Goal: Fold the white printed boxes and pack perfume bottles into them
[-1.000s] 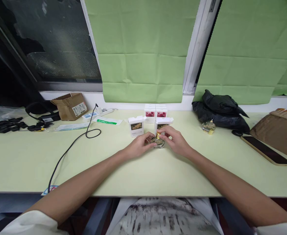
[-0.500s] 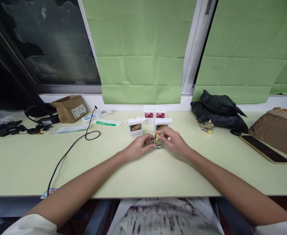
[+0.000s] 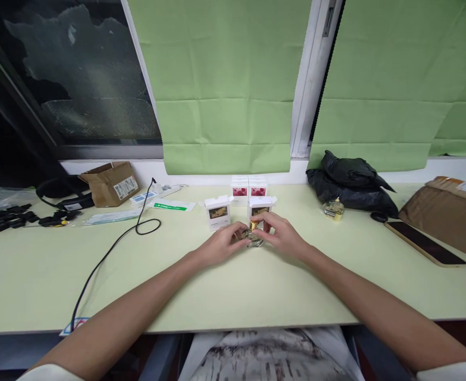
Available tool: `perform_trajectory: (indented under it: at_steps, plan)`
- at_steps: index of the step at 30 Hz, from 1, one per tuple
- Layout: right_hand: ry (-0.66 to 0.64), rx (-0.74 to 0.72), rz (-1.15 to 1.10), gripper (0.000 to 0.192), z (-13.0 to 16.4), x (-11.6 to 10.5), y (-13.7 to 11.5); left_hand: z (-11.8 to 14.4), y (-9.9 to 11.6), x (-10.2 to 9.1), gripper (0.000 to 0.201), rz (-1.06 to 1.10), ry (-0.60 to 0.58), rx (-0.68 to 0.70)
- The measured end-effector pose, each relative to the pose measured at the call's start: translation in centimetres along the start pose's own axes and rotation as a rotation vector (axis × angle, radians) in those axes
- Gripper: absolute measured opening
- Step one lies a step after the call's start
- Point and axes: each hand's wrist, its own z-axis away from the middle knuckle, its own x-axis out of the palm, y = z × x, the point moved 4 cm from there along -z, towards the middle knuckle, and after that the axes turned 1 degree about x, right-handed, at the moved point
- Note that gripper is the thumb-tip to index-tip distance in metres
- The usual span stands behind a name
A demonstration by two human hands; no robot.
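Observation:
A small clear glass perfume bottle (image 3: 253, 242) with a gold cap (image 3: 253, 225) stands on the table in front of me. My left hand (image 3: 223, 243) is closed around the left side of its glass body. The thumb and fingers of my right hand (image 3: 281, 237) pinch the gold cap at the top. Just behind are two white boxes with dark, gold-patterned pictures and raised top flaps: the left box (image 3: 218, 214), and the right box (image 3: 261, 203), partly hidden by my right hand.
White boxes with red pictures (image 3: 240, 192) stand farther back. A second glass bottle (image 3: 330, 208) sits by a black plastic bag (image 3: 352, 185). A phone (image 3: 423, 243) and brown parcel (image 3: 447, 211) lie right. Left are an open carton (image 3: 109, 188) and a black cable (image 3: 106, 254).
The whole view has shifted slightly as my head moved. The bottle looks a little more upright between my hands, and both hands keep their hold.

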Motion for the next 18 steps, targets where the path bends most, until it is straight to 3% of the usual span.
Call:
perform_trajectory:
  at_steps: [10,14,18]
  plan:
    - [0.025,-0.062,0.143,0.04,0.0,-1.1,-0.1,0.0,-0.1,-0.7,0.032,-0.106,-0.005,0.022]
    - [0.196,-0.138,0.292,0.028,-0.3,-3.9,0.5,0.0,-0.8,-1.2,0.034,-0.161,-0.001,-0.01]
    - [0.445,-0.087,0.456,0.025,-0.6,-8.1,1.9,0.0,-1.3,-1.6,0.036,-0.211,-0.009,-0.057]
